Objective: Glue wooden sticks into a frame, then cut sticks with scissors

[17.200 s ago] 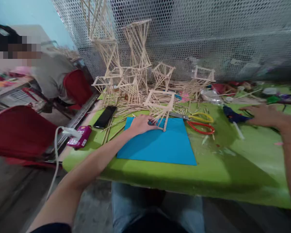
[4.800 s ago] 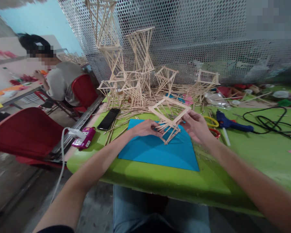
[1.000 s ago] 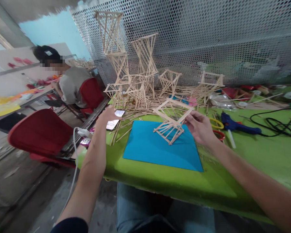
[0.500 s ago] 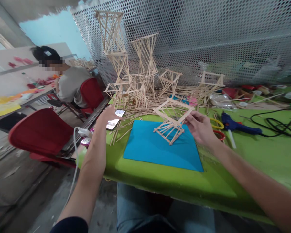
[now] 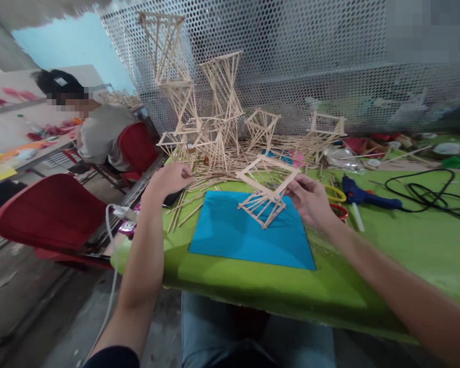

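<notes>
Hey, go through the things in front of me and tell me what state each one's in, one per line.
Stick frame, pinched at its right corner by the right hand
Blue sheet, lying flat beneath it
Phone, partly hidden by the left hand; visible part dark
Scissors, partly hidden; open or shut, can't tell
Glue gun, lying on its side
White plug, pushed into the purple power block

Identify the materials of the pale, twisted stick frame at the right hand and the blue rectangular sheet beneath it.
Pale, twisted stick frame: probably wood or bamboo, matte; its straw-coloured sticks show no gloss.
Blue rectangular sheet: perhaps card or foam, matte; it lies flat, evenly coloured, without glare.
</notes>
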Demonstrator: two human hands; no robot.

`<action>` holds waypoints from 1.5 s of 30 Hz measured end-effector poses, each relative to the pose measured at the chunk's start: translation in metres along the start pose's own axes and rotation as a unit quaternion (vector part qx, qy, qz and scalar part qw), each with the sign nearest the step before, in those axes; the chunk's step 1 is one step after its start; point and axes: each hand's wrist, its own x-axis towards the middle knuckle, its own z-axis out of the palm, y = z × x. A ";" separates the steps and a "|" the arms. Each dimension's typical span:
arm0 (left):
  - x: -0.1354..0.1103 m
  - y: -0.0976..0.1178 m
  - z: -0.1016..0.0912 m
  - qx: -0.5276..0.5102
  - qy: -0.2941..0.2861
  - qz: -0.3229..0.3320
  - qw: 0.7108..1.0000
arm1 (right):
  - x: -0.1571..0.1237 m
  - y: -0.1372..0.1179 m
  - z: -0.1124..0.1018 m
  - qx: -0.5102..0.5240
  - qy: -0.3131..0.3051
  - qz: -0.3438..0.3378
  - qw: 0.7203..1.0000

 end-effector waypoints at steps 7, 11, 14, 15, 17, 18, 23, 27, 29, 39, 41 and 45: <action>-0.021 0.097 0.022 -0.131 -0.251 0.256 0.924 | 0.000 0.000 -0.001 -0.018 -0.009 -0.005 1.000; -0.015 0.111 0.060 -0.088 -0.139 0.274 0.948 | -0.001 0.000 -0.002 -0.018 -0.012 -0.003 1.000; -0.004 0.113 0.087 -0.075 -0.094 0.286 0.951 | -0.001 0.000 -0.002 -0.027 -0.016 -0.015 0.999; 0.000 0.113 0.094 -0.079 -0.095 0.279 0.952 | 0.000 0.000 -0.002 -0.032 -0.017 -0.020 0.999; 0.006 0.114 0.103 -0.099 -0.109 0.269 0.952 | 0.000 0.000 -0.003 -0.039 -0.014 -0.027 0.999; 0.008 0.115 0.106 -0.112 -0.122 0.265 0.950 | 0.001 0.000 -0.003 -0.041 -0.013 -0.029 0.999; 0.005 0.120 0.116 -0.235 -0.227 0.248 0.912 | 0.001 0.001 -0.004 -0.048 -0.016 -0.032 0.998; 0.002 0.121 0.122 -0.279 -0.230 0.246 0.899 | 0.001 0.002 -0.004 -0.031 -0.021 -0.021 0.999; 0.003 0.120 0.123 -0.273 -0.227 0.248 0.901 | 0.001 0.002 -0.004 -0.024 -0.024 -0.017 0.999; 0.006 0.120 0.125 -0.284 -0.232 0.247 0.897 | 0.001 0.003 -0.004 -0.030 -0.019 -0.022 0.999; 0.005 0.120 0.125 -0.281 -0.233 0.244 0.898 | 0.001 0.002 -0.004 -0.029 -0.020 -0.020 0.999; 0.006 0.118 0.127 -0.289 -0.241 0.234 0.896 | 0.001 0.002 -0.004 -0.037 -0.017 -0.016 0.999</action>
